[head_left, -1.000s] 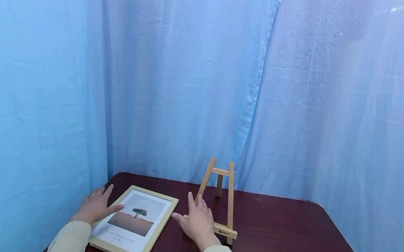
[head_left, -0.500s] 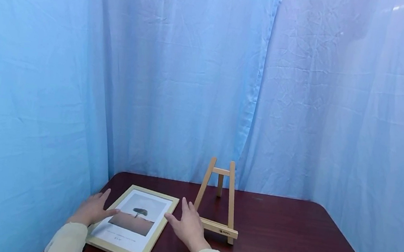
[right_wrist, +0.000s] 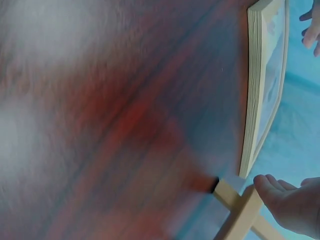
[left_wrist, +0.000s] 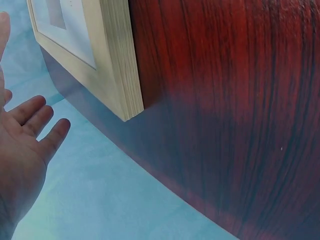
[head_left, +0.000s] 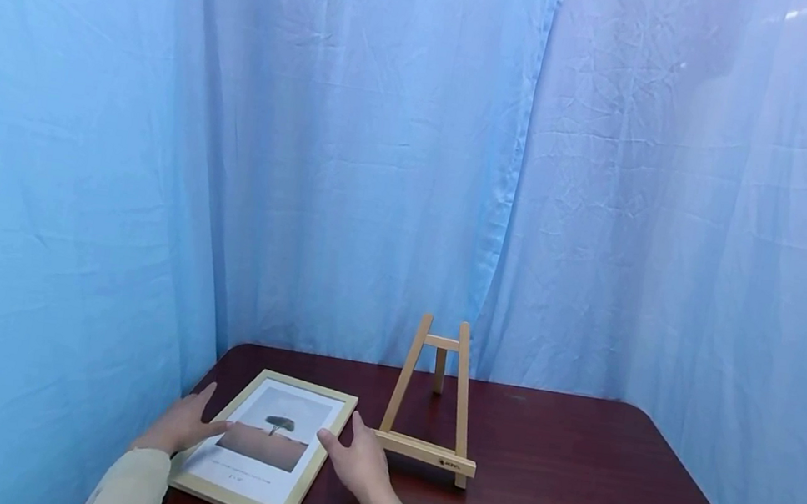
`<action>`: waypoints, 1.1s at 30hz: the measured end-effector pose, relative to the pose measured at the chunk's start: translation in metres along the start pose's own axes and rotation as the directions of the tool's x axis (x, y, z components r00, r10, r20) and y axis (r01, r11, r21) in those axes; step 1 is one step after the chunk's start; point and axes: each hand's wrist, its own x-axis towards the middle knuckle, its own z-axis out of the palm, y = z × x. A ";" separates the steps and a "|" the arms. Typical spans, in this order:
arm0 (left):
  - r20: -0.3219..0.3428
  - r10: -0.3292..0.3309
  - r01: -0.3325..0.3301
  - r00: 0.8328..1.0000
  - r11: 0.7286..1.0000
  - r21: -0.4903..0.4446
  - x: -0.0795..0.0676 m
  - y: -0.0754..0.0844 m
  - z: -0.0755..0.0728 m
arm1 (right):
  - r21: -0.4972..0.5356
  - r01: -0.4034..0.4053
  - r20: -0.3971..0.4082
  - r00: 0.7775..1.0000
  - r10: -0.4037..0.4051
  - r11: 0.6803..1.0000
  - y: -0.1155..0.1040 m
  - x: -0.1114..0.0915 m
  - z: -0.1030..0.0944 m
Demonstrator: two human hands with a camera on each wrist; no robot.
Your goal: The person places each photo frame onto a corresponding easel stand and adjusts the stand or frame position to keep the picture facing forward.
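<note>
A picture frame [head_left: 231, 502] in pale wood lies face up on the table, showing a tree print [head_left: 279, 423]. My left hand [head_left: 181, 424] is at its left side, fingers spread and thumb over the edge in the head view. On the opposite side, my right hand [head_left: 360, 459] has its thumb over the frame's right border, with the fingers extended. The left wrist view has the left hand [left_wrist: 22, 155] with straight, parted fingers beside the frame's corner [left_wrist: 120, 75]. Near the frame's end, the right hand [right_wrist: 297, 205] appears in the right wrist view, palm flat.
A small wooden easel [head_left: 424, 452] stands upright just right of the frame, close to my right hand. Dark red-brown wood forms the tabletop [head_left: 573, 475], which extends to the right. Blue curtains [head_left: 385, 157] hang behind and along both sides.
My right hand has moved left and slightly down from in front of the easel to the frame's right edge. The left hand has shifted slightly down and left. Frame and easel stay put.
</note>
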 end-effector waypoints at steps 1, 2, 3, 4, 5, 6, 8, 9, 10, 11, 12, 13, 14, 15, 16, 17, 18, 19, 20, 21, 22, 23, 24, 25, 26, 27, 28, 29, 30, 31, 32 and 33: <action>0.003 -0.004 0.004 1.000 1.000 -0.007 0.000 0.000 0.000 | 0.019 -0.016 0.004 1.000 0.016 1.000 0.000 0.000 0.001; 0.006 -0.007 0.007 1.000 1.000 -0.012 0.001 0.000 0.001 | 0.036 -0.032 0.006 0.999 0.032 0.999 0.000 0.000 0.003; 0.009 -0.014 0.014 1.000 1.000 -0.021 0.002 -0.001 0.002 | 0.050 -0.049 0.008 0.999 0.048 0.998 0.001 0.000 0.005; 0.012 -0.021 0.021 1.000 0.999 -0.029 0.002 -0.001 0.002 | 0.065 -0.064 0.008 0.998 0.064 0.996 0.002 -0.001 0.006; 0.016 -0.029 0.030 0.999 0.999 -0.040 0.002 -0.001 0.002 | 0.080 -0.077 0.005 0.997 0.077 0.994 0.002 -0.001 0.008; 0.019 -0.037 0.038 0.999 0.998 -0.050 0.002 -0.001 0.003 | 0.095 -0.086 -0.001 0.996 0.086 0.992 0.003 -0.001 0.010; 0.021 -0.045 0.046 0.999 0.997 -0.069 0.002 -0.002 0.003 | 0.136 -0.101 -0.018 0.994 0.104 0.986 0.005 -0.002 0.013; 0.024 -0.053 0.055 0.998 0.995 -0.084 0.002 -0.002 0.003 | 0.163 -0.107 -0.025 0.993 0.113 0.981 0.005 -0.003 0.015; 0.026 -0.055 0.058 0.998 0.994 -0.096 0.002 -0.003 0.003 | 0.188 -0.112 -0.033 0.992 0.121 0.976 0.006 -0.004 0.017; 0.029 -0.060 0.063 0.998 0.992 -0.109 0.002 -0.003 0.003 | 0.215 -0.116 -0.039 0.991 0.128 0.970 0.007 -0.004 0.019; 0.033 -0.065 0.069 0.997 0.990 -0.121 0.002 -0.004 0.003 | 0.237 -0.119 -0.043 0.990 0.133 0.964 0.008 -0.005 0.021; 0.033 -0.070 0.074 0.997 0.989 -0.130 0.002 -0.004 0.003 | 0.261 -0.126 -0.045 0.989 0.143 0.957 0.008 -0.006 0.022; 0.035 -0.076 0.080 0.997 0.987 -0.142 0.002 -0.005 0.004 | 0.279 -0.135 -0.047 0.987 0.154 0.951 0.008 -0.007 0.024; 0.036 -0.081 0.086 0.996 0.985 -0.151 0.001 -0.006 0.004 | 0.296 -0.143 -0.047 0.985 0.164 0.944 0.009 -0.008 0.025; 0.037 -0.089 0.093 0.995 0.983 -0.158 0.001 -0.006 0.005 | 0.308 -0.153 -0.047 0.983 0.176 0.939 0.009 -0.008 0.027; 0.037 -0.097 0.102 0.995 0.981 -0.164 0.001 -0.006 0.005 | 0.318 -0.161 -0.047 0.982 0.185 0.934 0.010 -0.009 0.028; 0.035 -0.104 0.108 0.994 0.979 -0.171 0.001 -0.006 0.006 | 0.326 -0.169 -0.047 0.980 0.194 0.930 0.010 -0.009 0.029; 0.033 -0.110 0.114 0.993 0.977 -0.181 0.000 -0.006 0.006 | 0.332 -0.174 -0.049 0.978 0.202 0.927 0.011 -0.010 0.031; 0.032 -0.116 0.120 0.993 0.974 -0.192 0.000 -0.006 0.006 | 0.333 -0.180 -0.050 0.977 0.208 0.926 0.011 -0.010 0.032; 0.033 -0.125 0.129 0.992 0.971 -0.202 -0.001 -0.006 0.007 | 0.336 -0.183 -0.047 0.976 0.211 0.924 0.011 -0.011 0.033; 0.037 -0.134 0.138 0.990 0.967 -0.214 -0.001 -0.006 0.007 | 0.334 -0.186 -0.047 0.976 0.213 0.924 0.012 -0.011 0.034; 0.039 -0.139 0.144 0.990 0.964 -0.224 -0.002 -0.007 0.007 | 0.332 -0.186 -0.048 0.976 0.214 0.925 0.012 -0.012 0.036; 0.043 -0.142 0.148 0.989 0.961 -0.232 -0.002 -0.007 0.007 | 0.333 -0.188 -0.047 0.976 0.215 0.924 0.012 -0.012 0.037; 0.047 -0.146 0.153 0.988 0.959 -0.238 -0.003 -0.007 0.007 | 0.331 -0.191 -0.043 0.975 0.217 0.924 0.012 -0.013 0.038; 0.052 -0.150 0.159 0.987 0.957 -0.244 -0.004 -0.008 0.007 | 0.331 -0.195 -0.038 0.975 0.219 0.923 0.012 -0.013 0.039; 0.056 -0.156 0.165 0.986 0.954 -0.252 -0.005 -0.008 0.007 | 0.330 -0.195 -0.037 0.975 0.219 0.924 0.012 -0.013 0.040; 0.060 -0.159 0.169 0.985 0.951 -0.258 -0.005 -0.008 0.007 | 0.331 -0.196 -0.037 0.975 0.220 0.923 0.012 -0.013 0.042; 0.062 -0.162 0.173 0.985 0.948 -0.267 -0.005 -0.008 0.007 | 0.333 -0.197 -0.037 0.974 0.222 0.922 0.012 -0.013 0.043; 0.063 -0.164 0.175 0.985 0.946 -0.272 -0.006 -0.009 0.007 | 0.336 -0.197 -0.038 0.974 0.223 0.921 0.011 -0.013 0.045; 0.064 -0.166 0.177 0.984 0.943 -0.281 -0.006 -0.009 0.008 | 0.340 -0.198 -0.038 0.974 0.224 0.919 0.011 -0.013 0.046; 0.066 -0.167 0.179 0.984 0.941 -0.287 -0.006 -0.010 0.008 | 0.344 -0.196 -0.040 0.974 0.223 0.918 0.011 -0.014 0.047; 0.067 -0.168 0.180 0.983 0.939 -0.293 -0.006 -0.010 0.009 | 0.347 -0.195 -0.041 0.974 0.223 0.917 0.010 -0.015 0.049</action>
